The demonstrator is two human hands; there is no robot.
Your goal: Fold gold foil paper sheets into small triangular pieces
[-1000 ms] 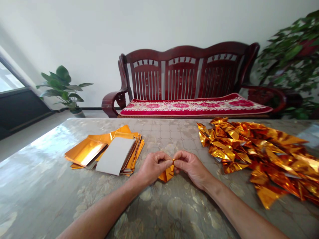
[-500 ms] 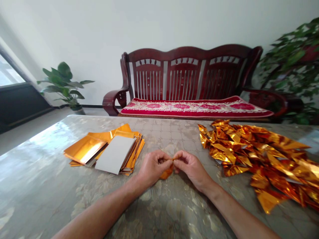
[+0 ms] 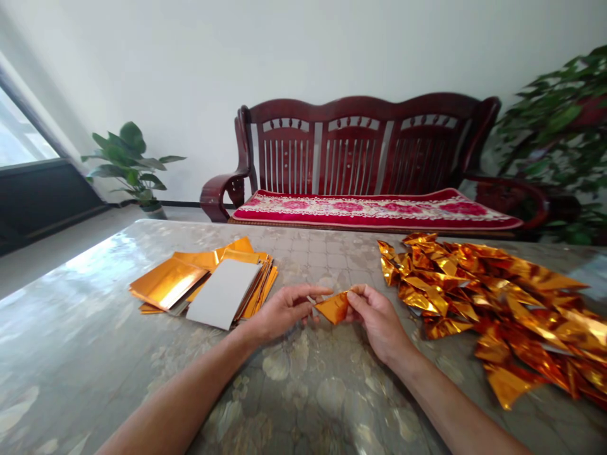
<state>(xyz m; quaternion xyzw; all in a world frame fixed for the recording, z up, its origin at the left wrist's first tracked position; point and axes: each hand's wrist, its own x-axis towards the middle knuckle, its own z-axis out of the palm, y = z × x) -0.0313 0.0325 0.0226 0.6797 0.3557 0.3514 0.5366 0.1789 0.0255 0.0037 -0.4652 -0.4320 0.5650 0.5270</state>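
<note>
A small piece of folded gold foil paper point(image 3: 333, 308) is pinched between the thumb and fingers of my right hand point(image 3: 377, 316). It has a pointed, roughly triangular shape, with one tip towards the left. My left hand point(image 3: 283, 311) is beside that tip, its thumb and fingers apart; whether a fingertip touches the foil is hard to tell. Left of my hands lies a stack of flat gold foil sheets point(image 3: 168, 278), with one pale grey sheet point(image 3: 224, 294) face up on top. On the right, many folded gold foil pieces point(image 3: 455, 284) form a loose heap.
Everything lies on a table point(image 3: 303, 404) with a glossy, floral-patterned cover. Beyond its far edge stands a dark red wooden bench point(image 3: 348, 151) with a red floral cushion point(image 3: 374, 212). Potted plants point(image 3: 130, 164) stand at both sides of the room.
My hands were pinching the foil together at one point; now my left fingers have opened and shifted left. The foil has turned upward and shows its folded triangular face in my right hand.
</note>
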